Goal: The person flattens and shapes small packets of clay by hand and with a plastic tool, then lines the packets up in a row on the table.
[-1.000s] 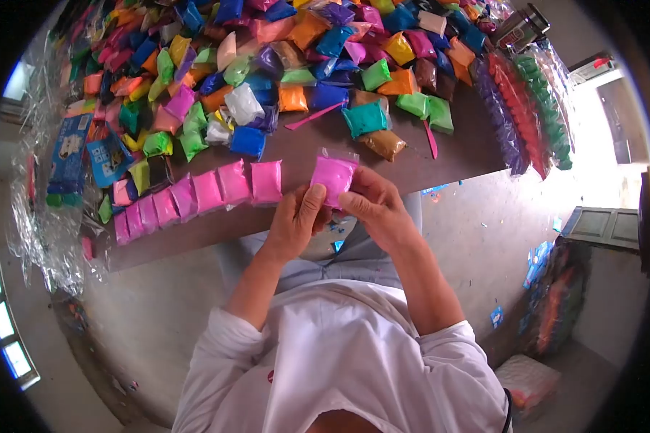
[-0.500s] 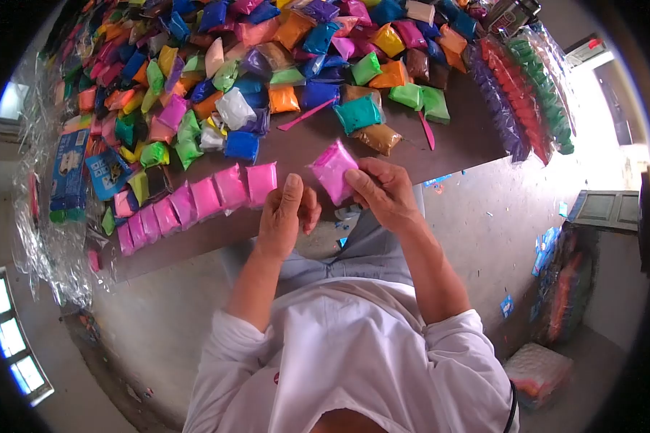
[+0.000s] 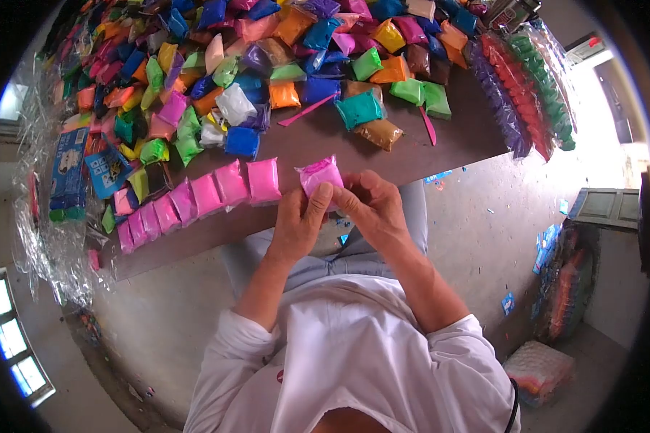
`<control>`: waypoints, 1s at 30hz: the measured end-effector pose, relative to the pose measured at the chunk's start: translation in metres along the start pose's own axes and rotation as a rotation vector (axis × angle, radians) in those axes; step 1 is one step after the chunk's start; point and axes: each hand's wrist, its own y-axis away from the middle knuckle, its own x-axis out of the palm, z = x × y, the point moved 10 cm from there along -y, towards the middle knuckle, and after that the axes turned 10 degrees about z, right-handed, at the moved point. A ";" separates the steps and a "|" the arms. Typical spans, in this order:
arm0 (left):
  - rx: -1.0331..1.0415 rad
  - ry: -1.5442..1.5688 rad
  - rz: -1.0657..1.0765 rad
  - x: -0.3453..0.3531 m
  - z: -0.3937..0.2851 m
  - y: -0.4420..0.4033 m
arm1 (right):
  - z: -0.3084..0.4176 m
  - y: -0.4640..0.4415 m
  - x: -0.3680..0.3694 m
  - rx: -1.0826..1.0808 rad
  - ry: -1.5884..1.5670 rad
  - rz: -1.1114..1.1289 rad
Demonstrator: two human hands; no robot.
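A pink packet [image 3: 319,173], soft and wrapped in clear film, is held between both hands just off the table's front edge. My left hand [image 3: 301,216] grips its lower left side, thumb on top. On the lower right, my right hand [image 3: 372,206] pinches it with the thumb. The fingers beneath the packet are hidden. To the left of my hands, a row of pink packets [image 3: 206,193] lies side by side along the table edge; the closest one [image 3: 263,179] is near my left fingers.
A big heap of packets in many colours [image 3: 267,50] covers the back of the brown table [image 3: 455,144]. Strips of purple, red and green packets [image 3: 516,97] lie at the right. Pink plastic sticks [image 3: 309,112] rest among the packets. Clear wrap [image 3: 40,216] hangs off the left end.
The pink packet has moved left and slightly down in my right hand. My left hand has come over to it and now grips it too.
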 end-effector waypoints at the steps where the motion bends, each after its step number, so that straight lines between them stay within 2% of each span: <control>1: 0.000 0.001 0.000 -0.001 -0.001 0.001 | 0.005 -0.002 0.000 -0.035 -0.086 -0.003; 3: -0.062 -0.079 0.043 0.001 0.000 0.000 | 0.014 -0.004 -0.001 -0.071 -0.169 -0.006; 5: -0.008 -0.102 0.058 0.003 -0.004 0.000 | 0.008 -0.005 -0.002 0.020 -0.291 0.019; 9: 0.044 -0.114 0.099 0.006 -0.006 -0.001 | 0.004 -0.014 -0.006 0.006 -0.172 0.053; 12: -0.010 -0.056 0.123 0.008 -0.002 -0.004 | -0.001 -0.019 -0.002 0.022 -0.197 0.052; 14: -0.017 -0.077 0.130 0.009 -0.002 -0.005 | -0.004 -0.018 -0.007 -0.027 -0.353 -0.026; 19: -0.023 -0.145 0.154 0.010 0.003 -0.003 | -0.009 -0.015 -0.011 0.006 -0.316 -0.045; 21: 0.088 -0.253 0.164 0.012 -0.011 -0.002 | -0.007 -0.014 -0.011 0.011 -0.313 -0.038; 26: 0.053 -0.212 0.168 0.015 -0.010 0.001 | 0.009 -0.010 -0.009 0.029 -0.107 0.016; 30: 0.042 -0.210 0.176 0.014 -0.009 -0.001 | 0.001 -0.011 -0.010 -0.001 -0.139 0.001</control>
